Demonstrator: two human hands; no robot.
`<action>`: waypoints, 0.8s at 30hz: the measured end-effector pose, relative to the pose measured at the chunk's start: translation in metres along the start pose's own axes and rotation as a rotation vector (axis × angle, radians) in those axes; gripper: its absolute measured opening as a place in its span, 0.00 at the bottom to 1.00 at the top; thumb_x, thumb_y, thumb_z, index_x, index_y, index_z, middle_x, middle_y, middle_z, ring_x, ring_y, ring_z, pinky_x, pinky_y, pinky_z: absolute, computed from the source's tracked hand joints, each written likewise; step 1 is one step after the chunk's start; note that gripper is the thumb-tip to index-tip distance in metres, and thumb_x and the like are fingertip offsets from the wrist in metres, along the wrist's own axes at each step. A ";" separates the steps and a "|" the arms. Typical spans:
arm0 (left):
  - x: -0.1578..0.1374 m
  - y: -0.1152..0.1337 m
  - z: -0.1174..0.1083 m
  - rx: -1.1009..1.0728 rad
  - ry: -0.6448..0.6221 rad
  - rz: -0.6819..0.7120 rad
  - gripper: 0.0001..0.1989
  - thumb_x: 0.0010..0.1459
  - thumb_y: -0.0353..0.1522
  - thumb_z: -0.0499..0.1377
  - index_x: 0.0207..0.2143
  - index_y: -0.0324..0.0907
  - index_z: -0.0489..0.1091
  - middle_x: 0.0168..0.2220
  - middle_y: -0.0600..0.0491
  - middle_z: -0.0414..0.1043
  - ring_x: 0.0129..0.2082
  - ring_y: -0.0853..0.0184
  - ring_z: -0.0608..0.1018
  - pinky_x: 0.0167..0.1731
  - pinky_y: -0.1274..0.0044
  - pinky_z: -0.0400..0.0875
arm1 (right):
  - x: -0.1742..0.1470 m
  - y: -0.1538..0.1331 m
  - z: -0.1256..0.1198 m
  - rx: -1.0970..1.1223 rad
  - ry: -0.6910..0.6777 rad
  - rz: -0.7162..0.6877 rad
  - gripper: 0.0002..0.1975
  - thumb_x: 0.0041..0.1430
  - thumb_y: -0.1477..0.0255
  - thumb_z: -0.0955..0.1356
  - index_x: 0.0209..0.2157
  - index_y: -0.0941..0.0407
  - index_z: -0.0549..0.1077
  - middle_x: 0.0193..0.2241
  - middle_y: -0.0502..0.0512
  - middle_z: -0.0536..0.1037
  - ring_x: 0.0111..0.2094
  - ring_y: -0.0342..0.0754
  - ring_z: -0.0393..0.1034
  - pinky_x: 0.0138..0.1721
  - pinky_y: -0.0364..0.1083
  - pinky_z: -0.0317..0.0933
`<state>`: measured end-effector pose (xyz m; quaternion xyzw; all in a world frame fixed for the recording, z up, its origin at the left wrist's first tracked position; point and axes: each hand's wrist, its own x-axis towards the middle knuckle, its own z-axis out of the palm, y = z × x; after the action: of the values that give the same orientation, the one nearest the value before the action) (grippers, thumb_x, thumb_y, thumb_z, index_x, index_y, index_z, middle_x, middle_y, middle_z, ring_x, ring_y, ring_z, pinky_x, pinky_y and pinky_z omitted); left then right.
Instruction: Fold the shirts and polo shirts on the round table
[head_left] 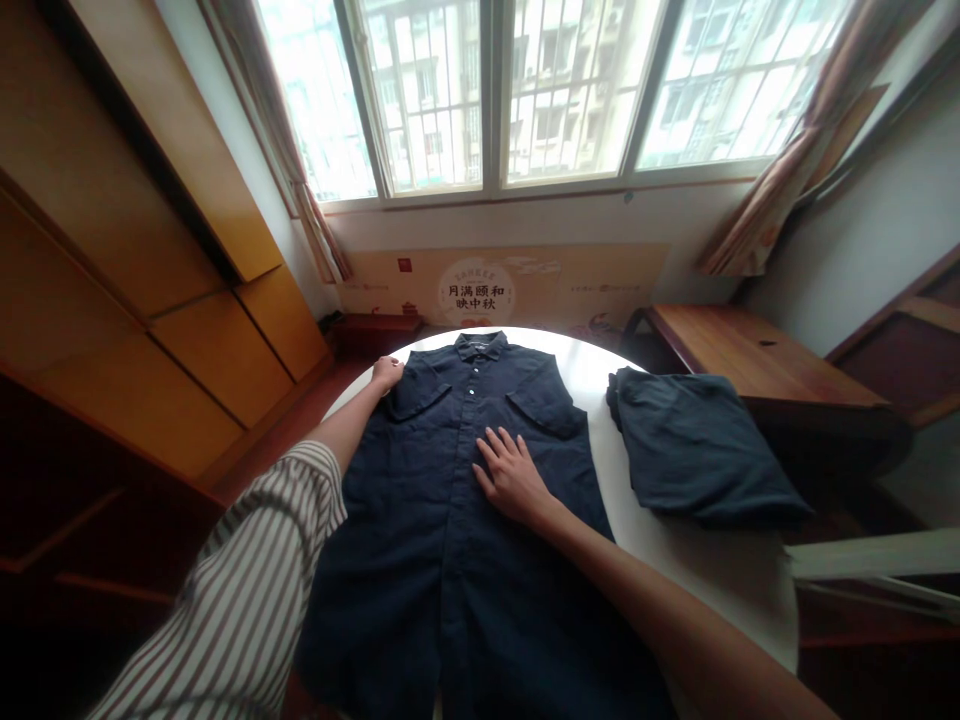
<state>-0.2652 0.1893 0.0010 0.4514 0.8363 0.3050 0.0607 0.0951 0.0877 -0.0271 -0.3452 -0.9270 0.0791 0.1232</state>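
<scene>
A dark navy short-sleeved shirt (pixel 405 510) lies front up on a round white table (pixel 592 365), its collar toward the window. Both sleeves are folded inward over the chest, and the placket with pale buttons runs down the middle. At the shirt's upper left edge, by the shoulder, my left hand (pixel 388 374) is closed with the fabric pinched in its fingers. My right hand (pixel 514 478) rests flat on the shirt front, right of the placket, fingers spread and holding nothing. The lower hem reaches toward me, past the bottom of the view.
A folded dark garment (pixel 701 445) lies on the table's right side. Beyond it stands a wooden desk (pixel 765 355). Wooden cabinets (pixel 217 375) line the left, and a barred window (pixel 491 100) with curtains is at the back. A pale bar (pixel 877 555) juts in at right.
</scene>
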 end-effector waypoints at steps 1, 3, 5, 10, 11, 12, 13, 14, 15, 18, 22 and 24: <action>0.004 -0.001 0.002 -0.013 -0.002 -0.031 0.14 0.55 0.35 0.60 0.39 0.33 0.77 0.38 0.41 0.79 0.43 0.57 0.80 0.45 0.73 0.71 | 0.000 0.000 0.000 0.002 0.000 -0.001 0.29 0.69 0.59 0.55 0.64 0.60 0.62 0.67 0.64 0.55 0.68 0.62 0.45 0.65 0.61 0.40; 0.011 -0.002 0.007 -0.036 -0.020 -0.066 0.16 0.53 0.37 0.63 0.38 0.33 0.76 0.36 0.42 0.79 0.39 0.59 0.81 0.41 0.75 0.72 | 0.000 -0.001 0.000 0.005 -0.002 -0.001 0.29 0.69 0.59 0.56 0.64 0.60 0.62 0.67 0.64 0.55 0.68 0.62 0.45 0.65 0.61 0.40; 0.018 -0.003 0.011 -0.043 -0.029 -0.075 0.16 0.52 0.37 0.64 0.39 0.34 0.77 0.36 0.43 0.80 0.37 0.60 0.81 0.41 0.76 0.72 | -0.001 -0.001 0.000 0.006 -0.003 0.000 0.29 0.69 0.59 0.56 0.64 0.60 0.62 0.67 0.64 0.55 0.68 0.61 0.45 0.65 0.61 0.40; 0.029 -0.007 0.012 0.032 0.025 -0.097 0.15 0.57 0.34 0.58 0.43 0.35 0.76 0.43 0.39 0.78 0.44 0.55 0.79 0.46 0.71 0.71 | -0.001 0.001 0.002 0.011 0.014 -0.008 0.29 0.69 0.59 0.55 0.64 0.60 0.62 0.67 0.64 0.56 0.68 0.61 0.45 0.65 0.61 0.40; 0.029 -0.007 0.012 0.052 0.029 -0.093 0.15 0.57 0.34 0.58 0.43 0.34 0.76 0.44 0.37 0.77 0.45 0.53 0.79 0.47 0.69 0.71 | -0.001 0.001 0.002 0.010 0.019 -0.008 0.29 0.69 0.59 0.55 0.64 0.60 0.62 0.67 0.64 0.56 0.68 0.61 0.45 0.65 0.61 0.40; 0.027 -0.006 0.011 0.072 0.031 -0.077 0.17 0.58 0.34 0.57 0.45 0.33 0.75 0.45 0.36 0.77 0.47 0.52 0.78 0.48 0.68 0.70 | -0.001 0.001 0.003 0.009 0.022 -0.008 0.29 0.69 0.59 0.55 0.64 0.60 0.62 0.67 0.64 0.56 0.68 0.61 0.45 0.65 0.61 0.40; 0.024 -0.005 0.012 0.091 0.034 -0.049 0.18 0.58 0.34 0.56 0.47 0.32 0.74 0.47 0.35 0.75 0.49 0.51 0.77 0.50 0.67 0.69 | -0.001 0.002 0.004 0.007 0.025 -0.008 0.29 0.69 0.59 0.56 0.64 0.60 0.62 0.67 0.64 0.57 0.68 0.61 0.45 0.65 0.61 0.40; 0.020 -0.004 0.013 0.108 0.038 -0.007 0.21 0.59 0.35 0.55 0.51 0.32 0.72 0.50 0.34 0.73 0.52 0.51 0.75 0.53 0.66 0.67 | -0.001 0.002 0.004 0.006 0.027 -0.009 0.29 0.69 0.59 0.56 0.64 0.60 0.62 0.67 0.64 0.56 0.68 0.61 0.45 0.65 0.61 0.40; 0.014 -0.002 0.014 0.123 0.037 0.044 0.23 0.60 0.36 0.54 0.55 0.32 0.69 0.54 0.34 0.70 0.56 0.51 0.72 0.56 0.66 0.64 | -0.001 0.002 0.004 0.006 0.028 -0.009 0.29 0.69 0.59 0.56 0.64 0.60 0.62 0.67 0.64 0.56 0.68 0.61 0.44 0.65 0.62 0.40; -0.005 0.001 0.022 0.165 -0.046 0.236 0.28 0.62 0.42 0.53 0.61 0.39 0.64 0.64 0.42 0.60 0.64 0.53 0.61 0.63 0.64 0.54 | -0.001 0.001 0.004 0.010 0.029 -0.010 0.29 0.69 0.59 0.56 0.64 0.60 0.62 0.67 0.65 0.57 0.68 0.62 0.45 0.65 0.62 0.40; -0.021 -0.002 0.030 0.371 -0.324 0.332 0.33 0.65 0.49 0.44 0.68 0.45 0.52 0.71 0.49 0.44 0.69 0.53 0.49 0.64 0.54 0.45 | -0.001 0.000 0.003 0.012 0.022 -0.011 0.29 0.69 0.60 0.55 0.64 0.60 0.62 0.67 0.65 0.56 0.68 0.62 0.44 0.65 0.62 0.39; -0.022 -0.003 0.031 0.439 -0.367 0.297 0.34 0.66 0.50 0.40 0.70 0.46 0.47 0.72 0.50 0.39 0.70 0.53 0.46 0.64 0.52 0.44 | -0.001 -0.001 0.002 0.010 0.011 -0.009 0.30 0.69 0.59 0.55 0.65 0.60 0.61 0.67 0.65 0.55 0.68 0.61 0.43 0.65 0.62 0.39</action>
<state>-0.2427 0.1851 -0.0292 0.6183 0.7823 0.0363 0.0668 0.0950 0.0863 -0.0292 -0.3410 -0.9274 0.0813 0.1306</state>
